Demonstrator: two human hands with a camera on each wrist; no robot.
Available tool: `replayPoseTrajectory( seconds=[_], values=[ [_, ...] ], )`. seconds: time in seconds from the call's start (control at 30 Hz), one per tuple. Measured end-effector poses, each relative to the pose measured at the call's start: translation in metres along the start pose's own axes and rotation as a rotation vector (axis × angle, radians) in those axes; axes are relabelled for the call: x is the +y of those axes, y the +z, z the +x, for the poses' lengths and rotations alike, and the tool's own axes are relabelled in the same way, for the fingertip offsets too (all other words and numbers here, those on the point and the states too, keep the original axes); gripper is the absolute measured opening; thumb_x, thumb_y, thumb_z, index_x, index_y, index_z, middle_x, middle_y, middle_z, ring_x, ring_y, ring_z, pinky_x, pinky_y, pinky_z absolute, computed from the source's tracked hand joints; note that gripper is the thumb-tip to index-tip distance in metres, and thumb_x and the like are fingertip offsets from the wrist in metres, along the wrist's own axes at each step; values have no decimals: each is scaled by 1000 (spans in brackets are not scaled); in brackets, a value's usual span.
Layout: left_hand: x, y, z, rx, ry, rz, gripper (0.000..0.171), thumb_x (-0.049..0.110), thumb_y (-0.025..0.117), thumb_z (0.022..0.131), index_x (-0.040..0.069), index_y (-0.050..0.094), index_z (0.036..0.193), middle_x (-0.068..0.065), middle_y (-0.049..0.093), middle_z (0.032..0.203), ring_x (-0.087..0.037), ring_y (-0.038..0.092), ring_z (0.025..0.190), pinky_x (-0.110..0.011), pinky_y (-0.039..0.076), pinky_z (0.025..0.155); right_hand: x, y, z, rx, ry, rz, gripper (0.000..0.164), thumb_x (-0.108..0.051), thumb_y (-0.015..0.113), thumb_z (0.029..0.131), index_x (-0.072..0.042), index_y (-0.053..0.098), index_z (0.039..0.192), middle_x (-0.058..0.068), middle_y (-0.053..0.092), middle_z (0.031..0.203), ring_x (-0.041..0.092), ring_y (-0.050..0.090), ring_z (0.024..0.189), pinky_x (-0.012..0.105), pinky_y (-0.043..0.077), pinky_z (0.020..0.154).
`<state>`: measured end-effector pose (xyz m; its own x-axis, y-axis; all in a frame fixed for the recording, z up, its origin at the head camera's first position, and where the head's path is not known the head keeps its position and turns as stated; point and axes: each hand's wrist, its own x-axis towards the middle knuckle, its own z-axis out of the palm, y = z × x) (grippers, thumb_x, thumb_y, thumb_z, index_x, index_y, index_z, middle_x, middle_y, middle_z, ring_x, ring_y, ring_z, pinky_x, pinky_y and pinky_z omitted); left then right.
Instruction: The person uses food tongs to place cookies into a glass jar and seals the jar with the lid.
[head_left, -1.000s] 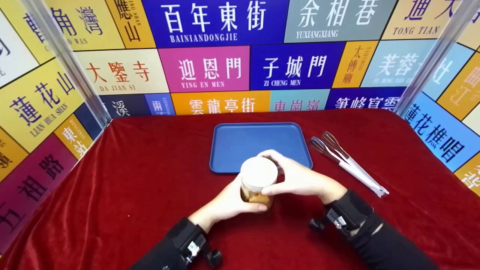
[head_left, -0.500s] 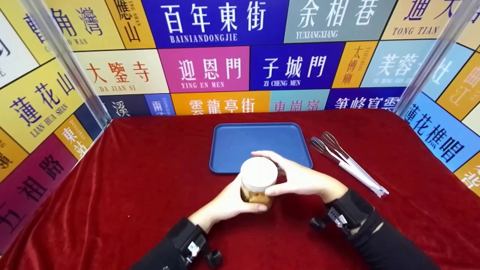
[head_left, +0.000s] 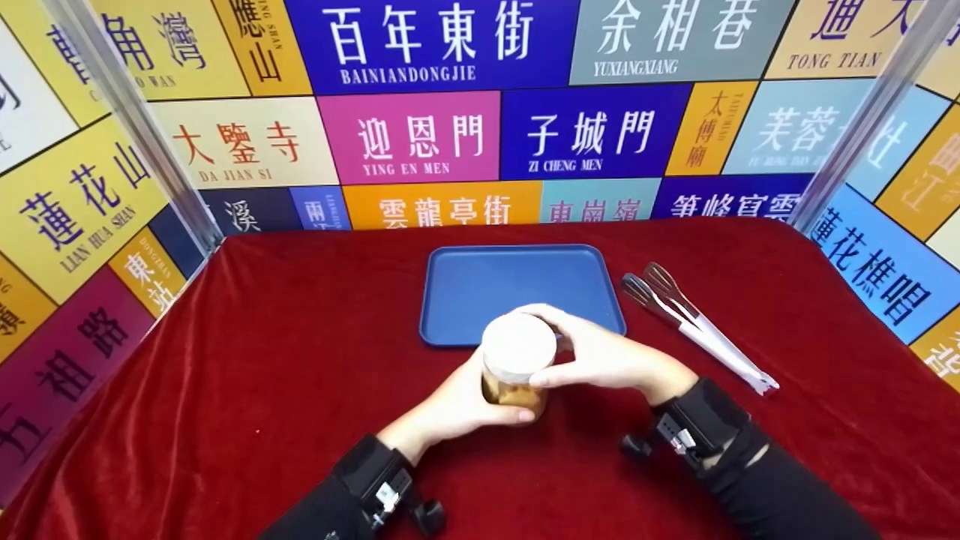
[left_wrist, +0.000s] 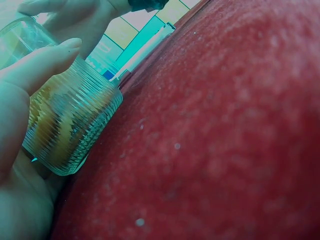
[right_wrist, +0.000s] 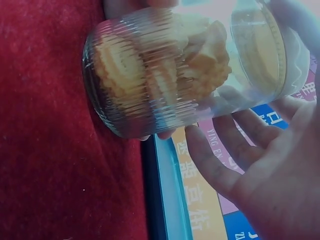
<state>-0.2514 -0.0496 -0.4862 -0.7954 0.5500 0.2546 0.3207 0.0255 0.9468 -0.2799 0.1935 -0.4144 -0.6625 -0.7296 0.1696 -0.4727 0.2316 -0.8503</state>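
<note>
A ribbed glass jar (head_left: 511, 394) with a white lid (head_left: 519, 343) stands at the front of the blue tray in the head view. Its lower part holds several golden cookies (right_wrist: 120, 65), seen through the glass in the right wrist view. My left hand (head_left: 454, 405) grips the jar's body, its thumb lying across the near side. Up at the lid is my right hand (head_left: 600, 362), thumb on the near edge and fingers around the far edge. In the left wrist view the jar's base (left_wrist: 75, 145) is close to the red cloth.
Behind the jar lies a blue tray (head_left: 517, 277) on the red cloth (head_left: 300, 360). Tongs (head_left: 697, 326) with dark heads and white handles lie right of the tray. A wall of colourful signs (head_left: 409, 139) closes off the back, with clear posts (head_left: 862, 135) at the corners.
The right hand's fingers and thumb have shifted slightly around the lid's edge. The left hand and the jar stay in the same place.
</note>
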Motion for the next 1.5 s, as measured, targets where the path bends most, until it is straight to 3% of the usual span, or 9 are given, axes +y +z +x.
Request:
replayPoseTrajectory(
  seconds=[0.2, 0.5, 0.87, 1.1, 1.33, 1.5],
  values=[
    [1, -1, -1, 2, -21, 15, 106, 12, 94, 79, 12, 31, 164, -2, 56, 150, -14, 53, 138, -34, 37, 121, -5, 5, 1, 65, 21, -84, 76, -29, 93, 84, -14, 48, 144, 0, 63, 136, 20, 57, 129, 49, 43, 112],
    [1, 0, 0, 3, -5, 6, 105, 12, 95, 78, 13, 33, 163, 0, 58, 148, -16, 54, 137, -37, 38, 121, -4, 6, 0, 62, 9, -101, 80, -29, 94, 83, -19, 46, 146, -4, 62, 139, 18, 56, 132, 50, 40, 116],
    [1, 1, 0, 0, -7, -16, 101, 10, 94, 79, 9, 35, 161, -3, 61, 144, -17, 56, 134, -35, 38, 120, 3, -2, -1, -41, -36, 56, 82, -23, 88, 89, -20, 46, 160, -1, 57, 152, 22, 49, 142, 36, 43, 116],
    [2, 0, 0, 2, -11, -5, 102, 9, 94, 78, 9, 35, 161, -3, 60, 146, -15, 56, 135, -34, 38, 120, 1, -1, 0, -30, -17, 45, 80, -22, 88, 88, -16, 48, 156, 1, 59, 147, 23, 52, 138, 40, 46, 114],
    [1, 0, 0, 1, -6, 16, 104, 11, 94, 79, 11, 32, 163, -2, 57, 149, -15, 53, 138, -35, 37, 121, -2, 4, 2, 43, 9, -57, 79, -28, 93, 83, -18, 47, 147, -4, 63, 138, 18, 56, 131, 49, 42, 115],
    [0, 0, 0, 8, -8, 14, 103, 12, 94, 79, 10, 33, 163, -2, 58, 149, -16, 53, 138, -35, 37, 121, -3, 5, 1, 58, 10, -65, 79, -28, 94, 83, -17, 47, 145, -4, 63, 137, 18, 57, 130, 49, 42, 114]
  ],
)
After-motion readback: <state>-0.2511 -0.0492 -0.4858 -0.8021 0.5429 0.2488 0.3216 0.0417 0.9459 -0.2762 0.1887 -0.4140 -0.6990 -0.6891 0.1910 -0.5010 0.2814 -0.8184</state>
